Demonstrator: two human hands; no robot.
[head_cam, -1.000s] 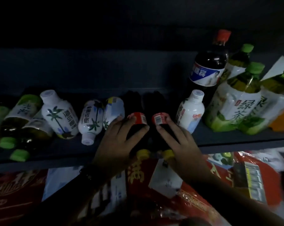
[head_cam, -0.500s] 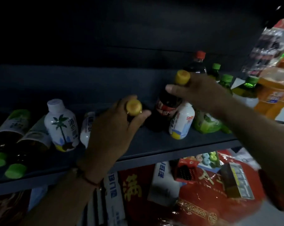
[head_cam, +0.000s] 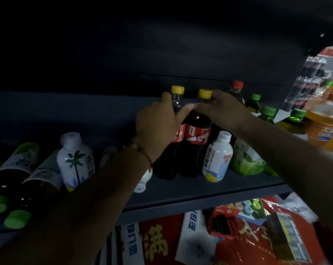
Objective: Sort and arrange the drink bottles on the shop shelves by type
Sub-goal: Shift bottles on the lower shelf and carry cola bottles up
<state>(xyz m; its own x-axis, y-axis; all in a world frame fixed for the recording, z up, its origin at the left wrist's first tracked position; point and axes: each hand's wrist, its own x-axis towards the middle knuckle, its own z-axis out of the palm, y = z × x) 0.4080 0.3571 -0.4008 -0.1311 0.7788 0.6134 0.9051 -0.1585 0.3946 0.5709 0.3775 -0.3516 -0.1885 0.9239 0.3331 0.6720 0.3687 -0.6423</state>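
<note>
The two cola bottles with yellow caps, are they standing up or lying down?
Standing up. Both cola bottles rest bottoms down on the shelf, yellow caps on top.

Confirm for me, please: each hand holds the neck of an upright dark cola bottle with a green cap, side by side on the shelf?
Not quite: in the head view the left hand and right hand hold two upright cola bottles with yellow caps, not green, side by side on the shelf.

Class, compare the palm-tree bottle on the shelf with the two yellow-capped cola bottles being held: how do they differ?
The palm-tree bottle is white, squat and white-capped; the cola bottles are dark, taller and yellow-capped. It stands untouched; the left hand and right hand grip the colas' necks. All stand upright on the shelf.
</note>
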